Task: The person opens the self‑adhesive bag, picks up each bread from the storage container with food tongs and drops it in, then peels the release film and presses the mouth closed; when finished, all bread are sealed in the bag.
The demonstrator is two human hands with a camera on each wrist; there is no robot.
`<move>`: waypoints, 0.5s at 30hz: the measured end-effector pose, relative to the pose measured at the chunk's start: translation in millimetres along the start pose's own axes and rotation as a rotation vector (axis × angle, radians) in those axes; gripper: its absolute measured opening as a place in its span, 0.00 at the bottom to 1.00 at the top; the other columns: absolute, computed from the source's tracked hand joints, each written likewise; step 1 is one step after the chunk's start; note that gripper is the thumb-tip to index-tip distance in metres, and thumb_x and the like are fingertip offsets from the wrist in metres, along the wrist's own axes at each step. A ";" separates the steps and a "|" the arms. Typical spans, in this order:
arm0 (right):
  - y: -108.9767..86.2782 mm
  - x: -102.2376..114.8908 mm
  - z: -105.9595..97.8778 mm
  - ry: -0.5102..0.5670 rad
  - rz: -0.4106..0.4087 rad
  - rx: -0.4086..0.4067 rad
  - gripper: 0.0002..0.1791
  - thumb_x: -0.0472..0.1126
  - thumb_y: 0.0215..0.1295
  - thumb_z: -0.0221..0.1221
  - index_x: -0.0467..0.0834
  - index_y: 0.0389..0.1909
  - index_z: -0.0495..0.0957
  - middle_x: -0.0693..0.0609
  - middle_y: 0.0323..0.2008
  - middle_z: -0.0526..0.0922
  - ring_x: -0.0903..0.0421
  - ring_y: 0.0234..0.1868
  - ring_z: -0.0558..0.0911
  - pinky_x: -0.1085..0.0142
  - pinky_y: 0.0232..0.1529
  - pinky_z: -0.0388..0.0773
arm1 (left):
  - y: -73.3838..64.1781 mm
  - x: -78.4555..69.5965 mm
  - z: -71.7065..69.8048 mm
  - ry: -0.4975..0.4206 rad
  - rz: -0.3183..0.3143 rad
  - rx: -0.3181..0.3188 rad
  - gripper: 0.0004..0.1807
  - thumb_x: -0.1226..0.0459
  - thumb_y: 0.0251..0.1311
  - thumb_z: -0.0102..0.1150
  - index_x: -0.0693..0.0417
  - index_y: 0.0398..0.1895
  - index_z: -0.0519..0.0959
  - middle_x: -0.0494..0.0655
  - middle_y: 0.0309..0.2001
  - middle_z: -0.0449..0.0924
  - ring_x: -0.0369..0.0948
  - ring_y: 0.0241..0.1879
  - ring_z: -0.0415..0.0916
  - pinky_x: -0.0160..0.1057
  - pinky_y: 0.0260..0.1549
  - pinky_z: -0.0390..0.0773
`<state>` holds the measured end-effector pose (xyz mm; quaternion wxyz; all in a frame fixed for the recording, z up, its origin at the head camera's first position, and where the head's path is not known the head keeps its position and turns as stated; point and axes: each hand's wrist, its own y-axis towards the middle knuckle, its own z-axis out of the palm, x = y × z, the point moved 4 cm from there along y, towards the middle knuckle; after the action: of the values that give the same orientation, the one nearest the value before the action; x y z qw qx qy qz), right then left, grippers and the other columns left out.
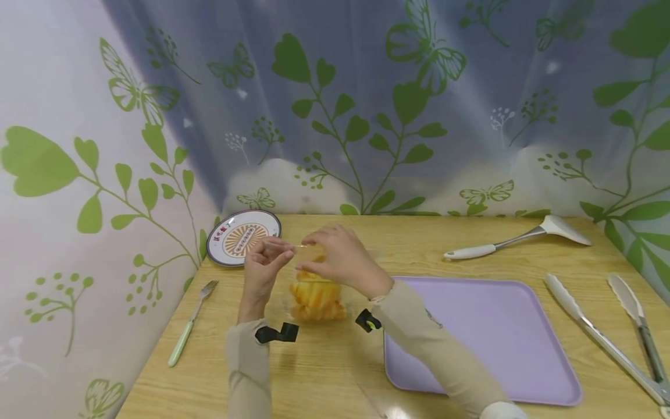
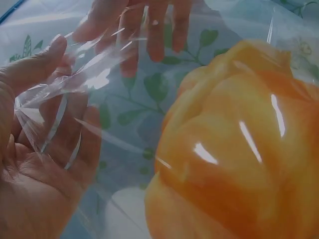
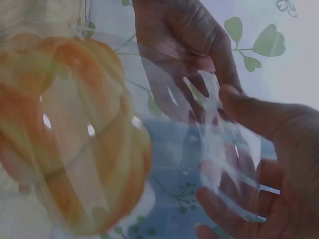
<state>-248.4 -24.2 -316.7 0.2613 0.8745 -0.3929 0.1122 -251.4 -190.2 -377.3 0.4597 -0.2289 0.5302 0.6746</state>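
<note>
A yellow-orange bread loaf (image 1: 316, 297) with a glossy surface stands inside a clear plastic bag (image 2: 119, 107) on the wooden table. My left hand (image 1: 262, 270) holds the bag's gathered upper part, thumb in front and fingers behind the film. My right hand (image 1: 345, 259) is opposite, over the loaf, with its thumb and curled fingers around the same end of the bag. In the right wrist view the loaf (image 3: 79, 134) lies left of both hands, and film covers part of the fingers. The exact contact of the right fingertips is hard to see through the reflections.
Behind my left hand lies a round patterned plate (image 1: 222, 247), with a green-handled fork (image 1: 191, 326) at the left. A purple tray (image 1: 487, 331) sits under my right forearm. A white-handled ladle-like utensil (image 1: 471, 251) and metal tongs (image 1: 602, 340) lie to the right.
</note>
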 end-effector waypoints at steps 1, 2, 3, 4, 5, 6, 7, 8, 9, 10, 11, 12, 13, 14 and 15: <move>1.9 1.6 2.9 -0.010 0.009 0.015 0.21 0.54 0.61 0.65 0.44 0.48 0.83 0.50 0.48 0.86 0.48 0.53 0.81 0.50 0.56 0.75 | -0.3 0.9 0.3 0.005 -0.002 0.016 0.09 0.65 0.51 0.73 0.45 0.34 0.83 0.35 0.34 0.86 0.31 0.37 0.83 0.28 0.41 0.81; 3.2 2.8 5.0 -0.021 0.011 0.015 0.19 0.54 0.62 0.65 0.44 0.45 0.84 0.50 0.46 0.87 0.49 0.50 0.83 0.51 0.54 0.77 | -0.7 2.1 0.4 0.012 -0.008 0.034 0.08 0.66 0.52 0.72 0.45 0.34 0.84 0.35 0.35 0.87 0.31 0.37 0.83 0.28 0.41 0.81; 4.2 3.5 6.4 -0.032 0.008 0.003 0.17 0.52 0.62 0.65 0.44 0.42 0.85 0.51 0.43 0.88 0.50 0.47 0.84 0.53 0.51 0.79 | -1.0 3.4 0.1 0.025 -0.015 0.046 0.08 0.67 0.53 0.71 0.44 0.33 0.84 0.35 0.35 0.87 0.31 0.37 0.83 0.28 0.41 0.81; 5.0 3.5 7.8 -0.040 0.002 -0.014 0.15 0.51 0.62 0.65 0.44 0.39 0.86 0.51 0.39 0.89 0.51 0.43 0.85 0.54 0.47 0.80 | -1.4 4.4 -0.4 0.039 -0.020 0.055 0.09 0.69 0.54 0.69 0.44 0.33 0.85 0.35 0.35 0.87 0.31 0.37 0.83 0.28 0.41 0.81; 5.3 3.4 8.3 -0.042 0.002 -0.027 0.14 0.50 0.62 0.65 0.44 0.37 0.87 0.51 0.37 0.89 0.51 0.40 0.85 0.56 0.45 0.81 | -1.5 5.3 -0.9 0.058 -0.024 0.062 0.10 0.71 0.55 0.67 0.43 0.33 0.85 0.35 0.35 0.87 0.31 0.37 0.83 0.28 0.41 0.81; 5.4 2.7 8.3 -0.034 0.006 -0.037 0.12 0.49 0.62 0.65 0.44 0.36 0.87 0.52 0.35 0.89 0.52 0.38 0.85 0.58 0.43 0.81 | -1.6 5.9 -1.6 0.084 -0.025 0.064 0.12 0.72 0.56 0.66 0.43 0.32 0.86 0.34 0.35 0.87 0.31 0.36 0.83 0.28 0.40 0.81; 5.2 1.5 7.8 -0.030 0.014 -0.045 0.12 0.49 0.62 0.65 0.45 0.35 0.87 0.52 0.34 0.89 0.54 0.36 0.85 0.61 0.40 0.81 | -1.3 6.5 -2.4 0.109 -0.026 0.062 0.14 0.74 0.57 0.65 0.42 0.32 0.86 0.34 0.34 0.87 0.31 0.36 0.83 0.28 0.40 0.81; 4.8 -0.2 7.0 -0.020 0.030 -0.047 0.11 0.49 0.61 0.66 0.45 0.35 0.88 0.53 0.33 0.89 0.55 0.33 0.84 0.62 0.37 0.80 | -0.8 6.8 -3.4 0.132 -0.024 0.053 0.16 0.75 0.57 0.63 0.41 0.31 0.86 0.34 0.33 0.87 0.31 0.35 0.83 0.28 0.40 0.81; 4.4 -2.7 6.1 -0.004 0.054 -0.044 0.11 0.49 0.61 0.66 0.46 0.34 0.88 0.53 0.33 0.89 0.56 0.31 0.83 0.65 0.35 0.79 | -0.2 6.8 -4.8 0.154 -0.017 0.038 0.17 0.76 0.57 0.62 0.41 0.30 0.86 0.33 0.32 0.87 0.30 0.34 0.83 0.28 0.40 0.81; 3.5 -5.5 4.6 0.015 0.082 -0.039 0.10 0.49 0.60 0.66 0.47 0.34 0.88 0.54 0.32 0.89 0.58 0.29 0.82 0.66 0.32 0.78 | 0.3 6.9 -6.2 0.164 -0.011 0.025 0.19 0.78 0.58 0.61 0.41 0.30 0.86 0.33 0.32 0.87 0.30 0.33 0.83 0.28 0.40 0.81; 2.0 -8.6 2.8 0.037 0.112 -0.032 0.09 0.49 0.60 0.67 0.47 0.33 0.88 0.54 0.32 0.88 0.59 0.27 0.80 0.68 0.30 0.76 | 0.7 6.9 -7.6 0.174 -0.007 0.013 0.19 0.78 0.58 0.60 0.41 0.30 0.86 0.33 0.31 0.87 0.30 0.33 0.83 0.28 0.40 0.81; 0.0 -12.0 0.9 0.055 0.140 -0.025 0.09 0.49 0.59 0.67 0.48 0.31 0.88 0.55 0.30 0.88 0.61 0.25 0.78 0.69 0.29 0.74 | 0.9 6.7 -9.0 0.180 -0.002 0.002 0.20 0.79 0.58 0.59 0.41 0.30 0.87 0.33 0.31 0.87 0.30 0.32 0.83 0.28 0.40 0.81; -2.4 -15.9 -0.8 0.072 0.166 -0.017 0.09 0.49 0.58 0.67 0.48 0.30 0.87 0.55 0.29 0.87 0.62 0.24 0.76 0.70 0.28 0.72 | 0.9 6.6 -10.3 0.175 0.001 -0.004 0.20 0.79 0.58 0.58 0.41 0.30 0.87 0.33 0.30 0.87 0.30 0.32 0.83 0.28 0.40 0.81; -5.0 -19.7 -2.4 0.093 0.188 -0.008 0.09 0.50 0.58 0.68 0.48 0.29 0.87 0.55 0.28 0.87 0.62 0.23 0.75 0.70 0.27 0.71 | 0.6 6.3 -11.1 0.169 0.006 -0.006 0.20 0.79 0.59 0.58 0.42 0.30 0.87 0.34 0.30 0.87 0.30 0.32 0.83 0.28 0.40 0.81; -7.9 -23.2 -3.8 0.112 0.202 0.003 0.09 0.50 0.57 0.69 0.48 0.29 0.87 0.55 0.27 0.86 0.63 0.24 0.75 0.70 0.28 0.72 | 0.2 6.1 -11.8 0.167 0.009 -0.007 0.19 0.79 0.59 0.58 0.42 0.30 0.87 0.33 0.30 0.87 0.30 0.32 0.83 0.28 0.40 0.81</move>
<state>-257.9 -3.2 -325.8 0.2688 0.8233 -0.4634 0.1874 -256.5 -198.9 -385.9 0.4100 -0.2837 0.5652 0.6572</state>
